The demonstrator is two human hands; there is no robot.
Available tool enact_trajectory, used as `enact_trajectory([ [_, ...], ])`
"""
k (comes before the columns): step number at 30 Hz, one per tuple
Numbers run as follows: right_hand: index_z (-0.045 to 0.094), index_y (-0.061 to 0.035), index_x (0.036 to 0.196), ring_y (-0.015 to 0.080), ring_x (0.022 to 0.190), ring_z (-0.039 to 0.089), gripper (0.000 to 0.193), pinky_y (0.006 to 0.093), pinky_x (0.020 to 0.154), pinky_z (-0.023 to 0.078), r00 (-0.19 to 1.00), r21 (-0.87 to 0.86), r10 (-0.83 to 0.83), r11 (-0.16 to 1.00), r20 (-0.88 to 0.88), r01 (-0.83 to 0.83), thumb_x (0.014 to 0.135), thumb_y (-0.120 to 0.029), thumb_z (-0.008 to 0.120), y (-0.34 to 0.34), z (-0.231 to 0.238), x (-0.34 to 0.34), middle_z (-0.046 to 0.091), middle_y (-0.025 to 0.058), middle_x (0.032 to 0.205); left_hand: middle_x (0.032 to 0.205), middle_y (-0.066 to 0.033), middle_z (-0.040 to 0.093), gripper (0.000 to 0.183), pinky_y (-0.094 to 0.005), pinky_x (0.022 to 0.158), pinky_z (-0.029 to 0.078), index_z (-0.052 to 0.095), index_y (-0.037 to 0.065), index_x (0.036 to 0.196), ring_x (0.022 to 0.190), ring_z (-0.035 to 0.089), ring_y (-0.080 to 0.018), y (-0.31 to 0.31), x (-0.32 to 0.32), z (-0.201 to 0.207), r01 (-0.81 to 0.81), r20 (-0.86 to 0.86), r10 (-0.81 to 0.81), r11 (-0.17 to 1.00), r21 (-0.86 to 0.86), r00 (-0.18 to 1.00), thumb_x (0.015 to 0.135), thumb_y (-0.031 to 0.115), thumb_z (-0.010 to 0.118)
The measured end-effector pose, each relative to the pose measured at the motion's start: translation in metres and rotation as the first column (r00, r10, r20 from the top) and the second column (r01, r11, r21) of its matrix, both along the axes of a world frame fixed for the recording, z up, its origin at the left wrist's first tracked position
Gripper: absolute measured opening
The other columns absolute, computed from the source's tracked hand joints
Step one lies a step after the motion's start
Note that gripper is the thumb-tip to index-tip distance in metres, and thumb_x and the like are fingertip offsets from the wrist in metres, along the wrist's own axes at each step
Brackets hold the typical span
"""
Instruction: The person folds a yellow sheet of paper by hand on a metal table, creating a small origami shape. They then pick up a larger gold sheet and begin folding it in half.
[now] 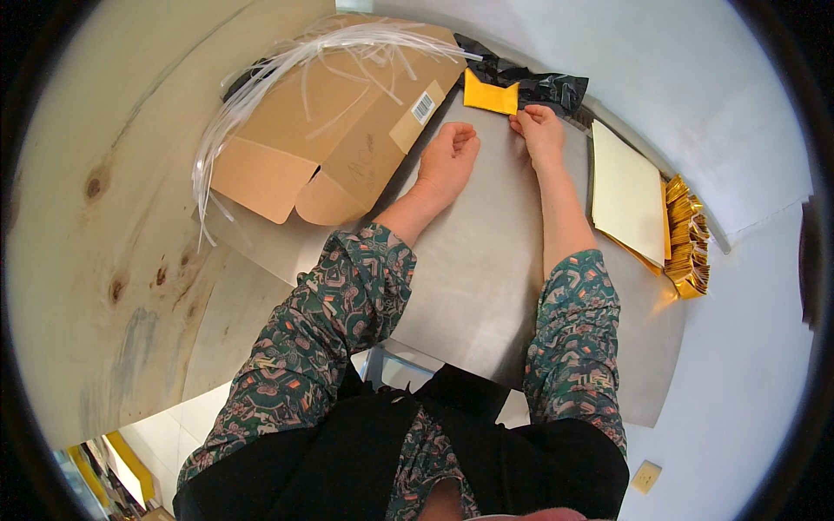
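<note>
A small yellow packet [489,97] lies at the far end of the grey metal tabletop [473,260]. My right hand [542,137] reaches its near right corner, thumb and fingers pinched together there. To the left, my left hand [449,161] hovers between the packet and the cardboard box, its fingers curled closed. Whatever those fingers hold, if anything, is hidden. Behind the packet spreads a crumpled black plastic bag [556,89].
A brown cardboard box [347,113] with a loose flap stands at the left, thin clear plastic strips [347,36] draped over it. At the right lie a cream sheet [627,195] and a row of gold-yellow packets [689,247]. A plywood panel [130,217] borders the left side.
</note>
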State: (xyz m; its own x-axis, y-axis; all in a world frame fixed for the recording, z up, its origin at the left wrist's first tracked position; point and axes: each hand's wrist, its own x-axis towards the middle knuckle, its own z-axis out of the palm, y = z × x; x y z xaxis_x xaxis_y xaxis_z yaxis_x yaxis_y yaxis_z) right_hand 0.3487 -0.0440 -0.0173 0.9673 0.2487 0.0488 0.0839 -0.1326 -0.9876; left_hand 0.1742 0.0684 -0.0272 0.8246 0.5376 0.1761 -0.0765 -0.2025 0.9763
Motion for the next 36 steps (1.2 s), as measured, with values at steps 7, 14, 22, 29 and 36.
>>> enact_trajectory([
  [7,0.062,0.0006,0.116,0.0182,0.095,0.073,0.019,0.0286,0.083,0.057,0.957,-0.074,0.048,0.997,0.285,-0.028,0.097,-0.002,0.062,-0.028,0.002,-0.048,0.072,0.0107,0.107,0.116,-0.0071,0.068,0.031,-0.0304,0.098,0.049,0.059,0.002,0.125,0.108,0.063,-0.0156,0.003,-0.004,0.001,0.042,-0.015,-0.043,0.999,-0.02,0.999,0.1,0.02,0.064],
  [14,0.065,-0.0052,0.12,0.0224,0.104,0.07,0.029,0.0325,0.094,0.053,0.663,-0.357,0.183,0.924,0.726,0.136,0.091,-0.002,0.065,-0.159,0.025,-0.113,0.07,0.0093,0.117,0.123,-0.0111,0.066,0.034,-0.0298,0.1,0.049,0.057,-0.002,0.129,0.112,0.062,-0.0172,0.0,-0.001,-0.005,0.109,0.043,-0.108,0.993,-0.042,0.993,0.1,0.015,0.064],
  [22,0.06,-0.0105,0.138,0.0336,0.136,0.05,0.047,0.0438,0.116,0.037,0.734,-0.672,0.267,0.663,0.625,0.33,0.093,-0.019,0.067,-0.263,0.019,-0.102,0.06,0.0121,0.143,0.129,-0.0132,0.064,0.035,-0.0304,0.105,0.048,0.054,-0.003,0.132,0.119,0.062,-0.019,0.006,-0.004,-0.002,0.187,0.02,-0.187,0.982,-0.022,0.982,0.102,0.013,0.061],
  [29,0.067,-0.009,0.13,0.0306,0.123,0.062,0.034,0.0373,0.102,0.051,0.726,-0.608,0.248,0.742,0.641,0.283,0.098,-0.019,0.065,-0.274,0.0,-0.082,0.067,0.0135,0.132,0.131,-0.0142,0.062,0.034,-0.0324,0.104,0.048,0.053,-0.003,0.134,0.119,0.063,-0.0216,0.007,-0.009,0.004,0.222,0.03,-0.221,0.974,-0.036,0.975,0.103,0.011,0.058],
  [36,0.068,-0.0061,0.117,0.0354,0.094,0.069,0.022,0.0406,0.085,0.054,0.796,-0.529,0.051,0.772,0.603,0.352,0.1,-0.019,0.062,-0.266,0.012,-0.097,0.071,0.018,0.103,0.122,-0.0101,0.068,0.027,-0.0287,0.097,0.05,0.059,0.0,0.126,0.111,0.067,-0.0163,0.01,-0.009,0.004,0.208,0.085,-0.199,0.972,-0.107,0.976,0.102,0.012,0.057],
])
